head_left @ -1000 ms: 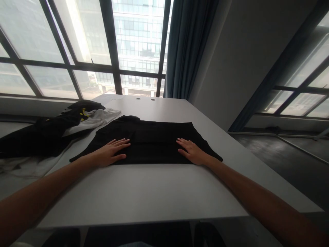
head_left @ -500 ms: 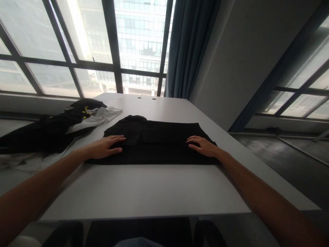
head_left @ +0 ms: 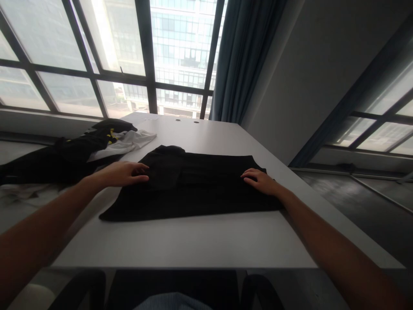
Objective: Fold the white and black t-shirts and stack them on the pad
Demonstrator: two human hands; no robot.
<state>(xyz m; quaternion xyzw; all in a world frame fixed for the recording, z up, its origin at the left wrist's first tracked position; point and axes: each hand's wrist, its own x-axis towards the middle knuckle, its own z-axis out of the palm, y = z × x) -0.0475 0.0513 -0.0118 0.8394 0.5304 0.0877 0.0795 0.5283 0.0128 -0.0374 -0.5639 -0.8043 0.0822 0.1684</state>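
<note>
A black garment point(head_left: 206, 189) lies spread across the white table point(head_left: 193, 243), with a loose bunched part at its far left. Its exact kind does not show. My left hand point(head_left: 124, 173) is at the garment's left side, with thumb and fingers apart and nothing held between them. On the garment's right part rests my right hand point(head_left: 260, 181), fingers stretched out over the cloth. The near edge of the garment runs at a slant, its left corner closer to me than its right.
To the left is a heap of dark clothes point(head_left: 77, 148) with yellow details, and a white cloth point(head_left: 129, 144) beside it. Windows point(head_left: 180, 47) and a blue curtain point(head_left: 248, 56) stand behind the table. A chair's armrest point(head_left: 85, 284) shows below the front edge.
The garment's near left corner has come toward me and to the left, so its near edge now slants. My left hand has shifted slightly left and away; my right hand has barely moved.
</note>
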